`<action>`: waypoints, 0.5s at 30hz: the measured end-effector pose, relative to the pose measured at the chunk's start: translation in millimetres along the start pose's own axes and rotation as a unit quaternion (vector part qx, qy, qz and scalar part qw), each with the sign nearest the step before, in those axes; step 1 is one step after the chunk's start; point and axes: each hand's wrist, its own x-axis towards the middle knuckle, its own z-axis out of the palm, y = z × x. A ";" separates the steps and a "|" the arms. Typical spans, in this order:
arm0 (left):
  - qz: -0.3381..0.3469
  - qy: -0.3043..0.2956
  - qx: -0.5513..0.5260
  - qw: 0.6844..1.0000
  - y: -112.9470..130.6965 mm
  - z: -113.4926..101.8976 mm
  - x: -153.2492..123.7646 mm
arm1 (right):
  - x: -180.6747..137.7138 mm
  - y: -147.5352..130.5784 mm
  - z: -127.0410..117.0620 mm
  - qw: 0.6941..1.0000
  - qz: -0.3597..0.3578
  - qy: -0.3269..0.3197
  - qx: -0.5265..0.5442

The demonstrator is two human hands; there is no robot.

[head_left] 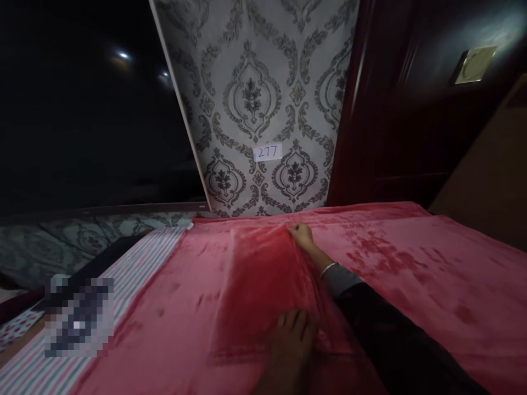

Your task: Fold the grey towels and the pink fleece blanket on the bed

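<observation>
A red plush blanket [411, 263] covers the bed in front of me. My right hand [302, 235] reaches far out on a dark-sleeved arm with a bangle at the wrist. Its fingers are closed on a raised fold of the blanket near the far edge. My left hand [291, 336] lies close to me, fingers stretched flat and pressing on the same ridge of blanket. It holds nothing.
A striped sheet [135, 263] shows at the blanket's left side, with a dark flat object [102, 260] beside it. Behind the bed is patterned wallpaper [255, 93] bearing a label "277" [267, 152]. Dark wood panelling [395, 109] stands at the right.
</observation>
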 end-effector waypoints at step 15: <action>-0.015 -0.009 -0.055 0.998 5.3 -10.5 5.4 | -24.6 15.9 -10.2 0.998 -0.007 -0.057 -0.012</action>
